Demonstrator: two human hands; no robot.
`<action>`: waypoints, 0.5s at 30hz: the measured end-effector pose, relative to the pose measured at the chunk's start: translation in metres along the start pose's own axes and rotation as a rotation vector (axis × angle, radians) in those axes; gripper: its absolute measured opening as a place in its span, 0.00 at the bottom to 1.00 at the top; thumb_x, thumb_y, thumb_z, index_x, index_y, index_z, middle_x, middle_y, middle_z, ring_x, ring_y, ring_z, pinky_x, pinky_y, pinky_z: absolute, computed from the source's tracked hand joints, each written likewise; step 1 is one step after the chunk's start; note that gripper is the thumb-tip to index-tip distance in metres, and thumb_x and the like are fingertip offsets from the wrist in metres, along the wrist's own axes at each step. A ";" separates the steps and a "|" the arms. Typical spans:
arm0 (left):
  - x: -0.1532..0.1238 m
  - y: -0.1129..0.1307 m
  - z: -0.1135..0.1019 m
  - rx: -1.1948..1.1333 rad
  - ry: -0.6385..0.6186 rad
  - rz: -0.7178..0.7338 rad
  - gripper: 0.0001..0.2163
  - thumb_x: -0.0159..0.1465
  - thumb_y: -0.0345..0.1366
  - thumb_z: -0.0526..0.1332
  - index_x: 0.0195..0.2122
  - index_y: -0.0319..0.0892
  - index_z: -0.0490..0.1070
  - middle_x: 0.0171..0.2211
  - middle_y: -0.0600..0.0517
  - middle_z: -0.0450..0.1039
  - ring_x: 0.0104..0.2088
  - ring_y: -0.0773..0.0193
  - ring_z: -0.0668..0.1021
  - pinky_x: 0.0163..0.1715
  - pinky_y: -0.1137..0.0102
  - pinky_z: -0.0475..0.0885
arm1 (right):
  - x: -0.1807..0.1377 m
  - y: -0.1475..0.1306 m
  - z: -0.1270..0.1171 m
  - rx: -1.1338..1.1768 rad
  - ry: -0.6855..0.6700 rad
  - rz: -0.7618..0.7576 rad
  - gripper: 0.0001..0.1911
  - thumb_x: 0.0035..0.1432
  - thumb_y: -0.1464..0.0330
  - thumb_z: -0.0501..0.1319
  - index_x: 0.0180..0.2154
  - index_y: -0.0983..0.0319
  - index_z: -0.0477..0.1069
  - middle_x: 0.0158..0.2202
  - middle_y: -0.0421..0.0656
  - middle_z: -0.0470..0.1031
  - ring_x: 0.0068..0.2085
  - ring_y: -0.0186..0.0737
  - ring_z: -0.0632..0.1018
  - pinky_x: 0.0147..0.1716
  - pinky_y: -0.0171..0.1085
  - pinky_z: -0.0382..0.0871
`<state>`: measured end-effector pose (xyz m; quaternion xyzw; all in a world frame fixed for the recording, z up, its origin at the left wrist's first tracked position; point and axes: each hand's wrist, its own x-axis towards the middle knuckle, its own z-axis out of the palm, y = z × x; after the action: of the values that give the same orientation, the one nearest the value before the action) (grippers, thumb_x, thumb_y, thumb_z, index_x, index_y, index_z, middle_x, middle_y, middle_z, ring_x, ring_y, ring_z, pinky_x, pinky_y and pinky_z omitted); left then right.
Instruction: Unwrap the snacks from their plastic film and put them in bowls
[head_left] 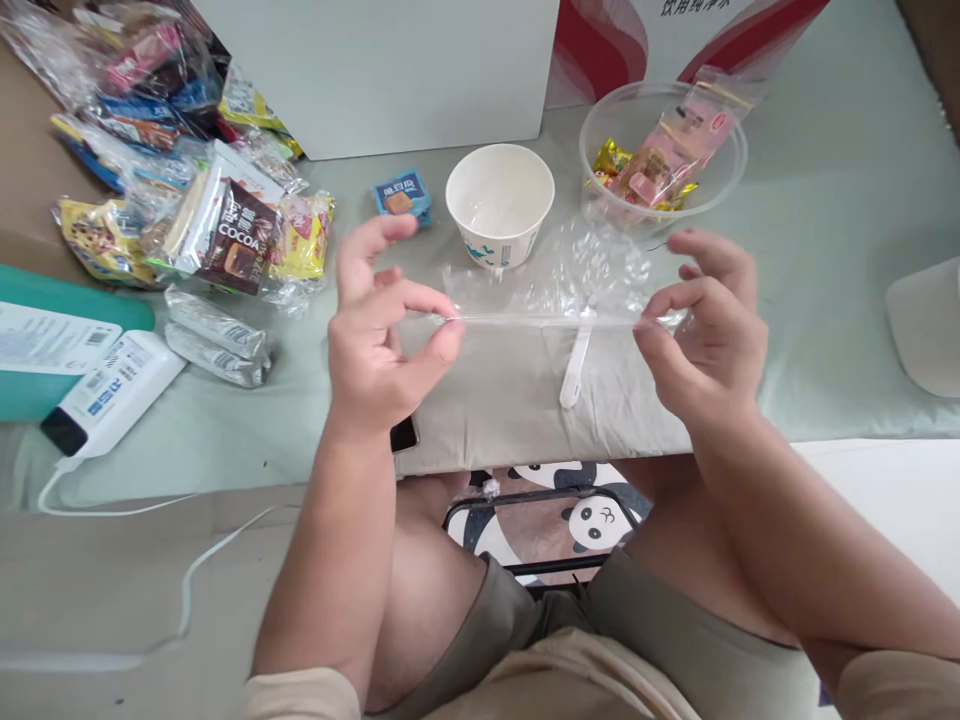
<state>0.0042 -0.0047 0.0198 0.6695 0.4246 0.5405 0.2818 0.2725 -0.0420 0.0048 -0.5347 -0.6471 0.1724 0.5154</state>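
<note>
A clear plastic bag (525,322) is stretched level between my two hands above the table. My left hand (390,335) pinches one end of its edge between thumb and forefinger, the other fingers curled loosely away. At the opposite end, my right hand (701,325) pinches the edge in the same way. The crinkled part of the bag spreads out behind that taut edge. Seen through or beneath the film is a white plastic stick (575,365), whose full shape I cannot make out. Just beyond the bag stands a white paper cup (500,205), with a small blue packet (403,197) beside it.
A clear round tub (664,150) with wrapped snacks stands at the back right. Piled snack packets (202,215) cover the back left. A white power strip (112,390) with a cable lies near a green container (60,345). A white box (405,70) stands behind the cup.
</note>
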 end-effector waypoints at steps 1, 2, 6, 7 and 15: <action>-0.001 0.001 0.003 -0.071 0.002 -0.046 0.06 0.61 0.40 0.72 0.29 0.49 0.78 0.53 0.51 0.77 0.65 0.50 0.72 0.66 0.55 0.69 | -0.001 -0.003 0.000 0.073 -0.030 0.036 0.09 0.64 0.62 0.65 0.31 0.56 0.70 0.50 0.46 0.76 0.66 0.53 0.72 0.67 0.57 0.63; -0.002 0.001 0.006 -0.134 0.011 -0.109 0.08 0.63 0.44 0.70 0.31 0.49 0.76 0.47 0.52 0.80 0.63 0.51 0.76 0.65 0.54 0.70 | -0.001 -0.006 0.002 0.150 -0.052 0.101 0.11 0.65 0.61 0.65 0.32 0.56 0.68 0.43 0.45 0.78 0.63 0.52 0.76 0.64 0.56 0.66; -0.003 -0.007 0.019 -0.276 0.058 -0.441 0.15 0.64 0.54 0.69 0.40 0.51 0.71 0.29 0.55 0.78 0.46 0.56 0.85 0.41 0.64 0.78 | -0.003 -0.008 0.012 0.461 -0.072 0.459 0.16 0.61 0.55 0.70 0.39 0.52 0.66 0.26 0.36 0.67 0.33 0.39 0.79 0.40 0.44 0.78; -0.002 -0.010 0.021 -0.298 0.060 -0.504 0.16 0.64 0.54 0.69 0.42 0.51 0.70 0.28 0.56 0.78 0.42 0.58 0.85 0.34 0.68 0.76 | -0.003 -0.007 0.014 0.534 -0.092 0.522 0.19 0.58 0.55 0.72 0.43 0.51 0.66 0.26 0.34 0.66 0.29 0.37 0.77 0.36 0.41 0.77; 0.005 -0.013 0.024 -0.303 0.097 -0.677 0.22 0.60 0.58 0.73 0.43 0.52 0.68 0.21 0.61 0.72 0.16 0.71 0.71 0.14 0.72 0.59 | 0.002 0.002 0.017 0.635 -0.387 0.777 0.15 0.47 0.67 0.75 0.31 0.59 0.70 0.26 0.35 0.71 0.31 0.32 0.76 0.35 0.35 0.71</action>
<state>0.0243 0.0080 0.0048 0.4155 0.5498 0.5045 0.5201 0.2587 -0.0337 -0.0025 -0.5110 -0.4006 0.6332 0.4213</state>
